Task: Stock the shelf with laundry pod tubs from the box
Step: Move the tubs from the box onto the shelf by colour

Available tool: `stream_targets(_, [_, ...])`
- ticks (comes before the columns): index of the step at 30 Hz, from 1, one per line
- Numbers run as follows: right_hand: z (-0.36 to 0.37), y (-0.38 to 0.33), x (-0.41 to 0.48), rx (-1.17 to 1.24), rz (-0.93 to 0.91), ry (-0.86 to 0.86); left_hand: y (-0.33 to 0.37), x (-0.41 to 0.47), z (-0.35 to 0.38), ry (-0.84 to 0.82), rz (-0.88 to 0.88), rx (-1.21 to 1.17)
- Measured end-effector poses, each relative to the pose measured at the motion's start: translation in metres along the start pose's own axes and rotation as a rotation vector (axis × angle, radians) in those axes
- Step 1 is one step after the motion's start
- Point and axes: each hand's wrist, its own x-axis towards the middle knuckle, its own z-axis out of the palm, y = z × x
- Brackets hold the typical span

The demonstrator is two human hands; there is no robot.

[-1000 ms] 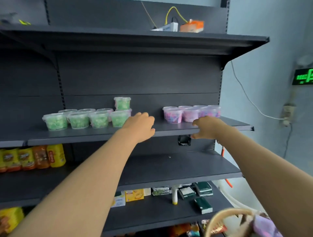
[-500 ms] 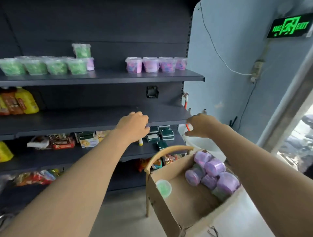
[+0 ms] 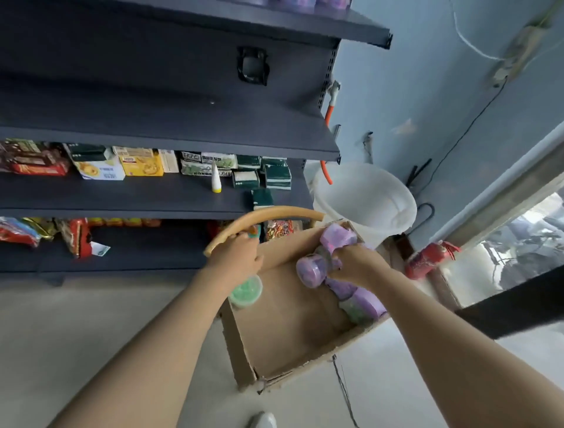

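Observation:
An open cardboard box (image 3: 293, 333) stands in front of the dark shelf unit (image 3: 171, 146). Several purple laundry pod tubs (image 3: 360, 293) lie piled along its right side. A single green tub (image 3: 246, 290) sits at its left edge. My right hand (image 3: 357, 265) reaches into the pile, and its fingers curl round one purple tub (image 3: 314, 270) lying on its side. My left hand (image 3: 235, 255) hovers over the box's left edge just above the green tub and holds nothing I can see. Stocked purple tubs (image 3: 305, 3) barely show on the top shelf.
A curved wooden chair back (image 3: 262, 217) arcs behind the box. A white bucket (image 3: 366, 201) and a red fire extinguisher (image 3: 427, 259) stand to the right by the blue wall. Lower shelves hold cartons and snack packs (image 3: 137, 165). My shoe (image 3: 262, 420) is near the box.
My view has tilted down from the shelf to the box. Both hands dropped from shelf height into the box, and the right hand has closed on a purple tub.

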Motion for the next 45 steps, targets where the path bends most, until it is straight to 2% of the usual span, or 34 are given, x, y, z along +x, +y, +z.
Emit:
stream_targets(4, [0.042, 0.029, 0.047, 0.176, 0.088, -0.068, 0.005, 0.038, 0.049, -0.148, -0.069, -0.060])
stream_targets(8, [0.074, 0.053, 0.080, 0.102, 0.018, -0.094, 0.013, 0.064, 0.082, -0.208, -0.132, -0.097])
stream_targets(16, [0.132, 0.089, 0.144, 0.149, 0.035, -0.126, 0.017, 0.095, 0.166, -0.224, -0.301, -0.258])
stream_targets(19, [0.160, 0.099, 0.181, 0.191, -0.037, -0.155, 0.014, 0.106, 0.196, -0.198, -0.413, -0.312])
stream_targets(26, [0.201, 0.110, 0.251, 0.251, -0.067, -0.169, 0.005, 0.123, 0.250, -0.188, -0.698, -0.439])
stream_targets(30, [0.229, 0.110, 0.271, 0.083, -0.168, -0.287, 0.002, 0.125, 0.274, -0.145, -0.867, -0.519])
stream_targets(33, [0.241, 0.110, 0.280, -0.014, -0.215, -0.244, 0.001, 0.124, 0.289, -0.105, -0.980, -0.622])
stream_targets(40, [0.252, 0.100, 0.313, -0.062, -0.311, 0.044, -0.011, 0.110, 0.323, -0.061, -1.105, -0.721])
stream_targets(42, [0.251, 0.095, 0.307, 0.115, -0.200, 0.037, -0.013, 0.106, 0.327, -0.036, -1.107, -0.701])
stream_targets(45, [0.253, 0.082, 0.299, 0.331, 0.034, -0.125, -0.014, 0.103, 0.330, 0.020, -1.148, -0.731])
